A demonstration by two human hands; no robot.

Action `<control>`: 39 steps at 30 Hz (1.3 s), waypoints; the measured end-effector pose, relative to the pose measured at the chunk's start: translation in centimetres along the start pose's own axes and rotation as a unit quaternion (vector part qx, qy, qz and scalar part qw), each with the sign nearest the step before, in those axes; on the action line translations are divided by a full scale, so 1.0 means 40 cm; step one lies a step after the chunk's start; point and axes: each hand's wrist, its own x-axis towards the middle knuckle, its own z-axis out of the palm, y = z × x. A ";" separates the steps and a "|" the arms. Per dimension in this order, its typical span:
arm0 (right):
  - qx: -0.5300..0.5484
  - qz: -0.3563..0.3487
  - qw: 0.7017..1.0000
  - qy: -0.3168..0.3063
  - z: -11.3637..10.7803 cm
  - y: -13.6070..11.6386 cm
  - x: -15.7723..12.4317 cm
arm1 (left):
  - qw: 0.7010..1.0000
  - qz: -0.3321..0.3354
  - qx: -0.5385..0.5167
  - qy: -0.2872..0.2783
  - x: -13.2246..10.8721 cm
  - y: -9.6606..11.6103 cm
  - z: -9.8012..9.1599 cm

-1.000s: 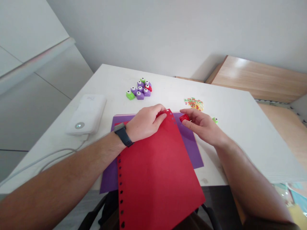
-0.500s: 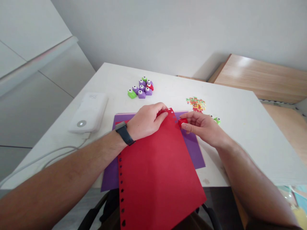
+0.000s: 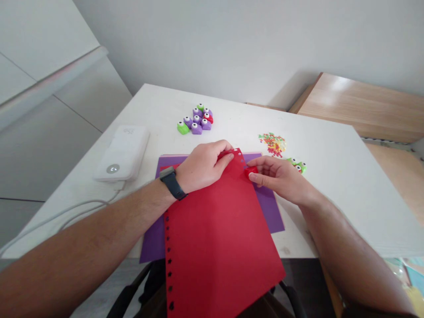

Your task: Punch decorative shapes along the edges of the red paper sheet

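Observation:
My right hand point(image 3: 278, 176) is shut on a small red craft punch point(image 3: 251, 171), which is pressed onto the upper right edge of a red paper sheet point(image 3: 218, 238). My left hand point(image 3: 202, 165) grips the sheet's top corner, and a black watch point(image 3: 171, 183) sits on that wrist. Star-shaped holes run down the sheet's left edge point(image 3: 168, 260). A purple paper sheet point(image 3: 269, 216) lies under the red one. Beyond my hands stand a cluster of purple, green and red punches point(image 3: 195, 121), a scatter of coloured paper cutouts point(image 3: 272, 144) and a green punch point(image 3: 297, 165).
All of this rests on a white table point(image 3: 314, 132). A white power bank point(image 3: 121, 152) with a trailing cable lies at its left. Wooden surfaces lie beyond the table's right edge, and a dark chair point(image 3: 129, 300) stands below the front edge.
The red punch has slid slightly down the sheet's edge toward me with my right hand. My left hand keeps its hold on the corner. The view has shifted a little.

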 end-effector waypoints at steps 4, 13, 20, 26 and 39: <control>0.010 0.002 1.000 -0.006 0.008 0.004 -0.001 | 1.000 -0.003 -0.007 0.003 -0.001 0.004 -0.001; 0.011 0.002 1.000 -0.010 0.019 0.019 -0.001 | 1.000 -0.005 -0.016 0.005 -0.002 0.016 -0.005; 0.020 0.015 1.000 -0.016 0.022 0.014 -0.002 | 1.000 -0.007 -0.013 0.002 -0.005 0.022 -0.007; 0.015 0.016 1.000 -0.016 0.023 0.013 -0.001 | 1.000 -0.006 -0.015 0.001 -0.007 0.029 -0.008; 0.059 -0.013 0.998 -0.007 0.036 0.015 0.005 | 1.000 -0.004 -0.011 0.007 -0.008 0.032 -0.009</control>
